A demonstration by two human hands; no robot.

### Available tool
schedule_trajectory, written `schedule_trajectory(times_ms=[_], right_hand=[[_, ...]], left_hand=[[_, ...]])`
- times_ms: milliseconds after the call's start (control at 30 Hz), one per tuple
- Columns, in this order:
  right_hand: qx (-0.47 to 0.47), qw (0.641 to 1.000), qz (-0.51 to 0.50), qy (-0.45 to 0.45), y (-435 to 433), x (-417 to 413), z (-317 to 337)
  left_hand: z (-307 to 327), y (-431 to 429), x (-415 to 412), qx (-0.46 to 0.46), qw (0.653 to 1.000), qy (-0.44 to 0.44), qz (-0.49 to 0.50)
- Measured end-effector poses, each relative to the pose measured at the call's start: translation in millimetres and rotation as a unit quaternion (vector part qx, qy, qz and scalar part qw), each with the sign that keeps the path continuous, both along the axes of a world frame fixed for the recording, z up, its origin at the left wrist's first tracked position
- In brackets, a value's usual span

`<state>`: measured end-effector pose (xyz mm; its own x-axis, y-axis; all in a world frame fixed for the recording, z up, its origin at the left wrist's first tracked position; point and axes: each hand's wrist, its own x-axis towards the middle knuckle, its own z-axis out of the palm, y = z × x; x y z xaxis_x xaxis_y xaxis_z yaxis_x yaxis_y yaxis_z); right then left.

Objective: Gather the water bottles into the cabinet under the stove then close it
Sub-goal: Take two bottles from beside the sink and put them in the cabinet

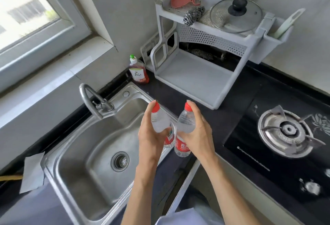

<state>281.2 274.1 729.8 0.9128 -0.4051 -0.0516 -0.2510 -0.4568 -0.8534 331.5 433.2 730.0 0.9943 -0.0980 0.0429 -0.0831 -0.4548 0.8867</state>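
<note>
Head view: looking down over the sink edge, both hands raised, each with one water bottle.
Left hand (151, 135): fingers wrapped around the shoulder of the left bottle (159, 121); its red cap pokes out above the fingertips, its labelled lower half hangs below the palm, tilted toward the other bottle.
Right hand (198, 133): fingers closed around the upper body of the right bottle (184, 132); cap just above the thumb, red label and base below the fingers.
Between the fingers: the two bottles meet, or nearly so, at mid-body; I cannot tell if they touch.
Below the fingers: the steel sink (75, 153) rim and dark countertop (230, 99); an open cabinet door (184, 187) edge shows lower still, beside the stove (285, 130).
Handling: thin clear plastic, ribbed, apparently full, so moderately heavy for one hand and likely to dent under a hard squeeze. Smooth walls could slip if wet.
Where to hold: the narrowing shoulder under the cap, as now, or the ribbed waist; both give the fingers a ledge.
Materials: glossy plastic film labels, hard ridged caps, brushed metal basin, black glass hob.
Next need: lowering both bottles below counter level into the cabinet, without knocking the door edge.
</note>
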Motion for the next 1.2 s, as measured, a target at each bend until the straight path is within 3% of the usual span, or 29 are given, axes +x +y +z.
schedule_trajectory(times_ms=[167, 333, 500, 967, 1200], right_hand=[[-0.052, 0.998, 0.013, -0.037, 31.4, -81.1, 44.0], [-0.086, 0.995, 0.035, -0.036, 66.6, -197.4, 95.9], [-0.105, 0.994, 0.021, -0.028, 97.6, -298.4, 131.0], [-0.13, 0.984, -0.114, -0.049, 104.3, -530.1, 161.5], [-0.101, 0.972, -0.21, -0.035, 108.2, -686.8, 159.1]], left_hand=[[24.9, 52.9, -77.5, -0.043, 0.994, 0.029, -0.097], [57.3, 95.0, -167.8, 0.011, 0.989, -0.04, -0.143], [88.4, 123.2, -245.0, -0.002, 0.981, -0.029, -0.189], [137.2, 82.8, -414.0, 0.016, 0.932, -0.048, -0.358], [137.0, 64.8, -529.6, -0.029, 0.925, -0.04, -0.378]])
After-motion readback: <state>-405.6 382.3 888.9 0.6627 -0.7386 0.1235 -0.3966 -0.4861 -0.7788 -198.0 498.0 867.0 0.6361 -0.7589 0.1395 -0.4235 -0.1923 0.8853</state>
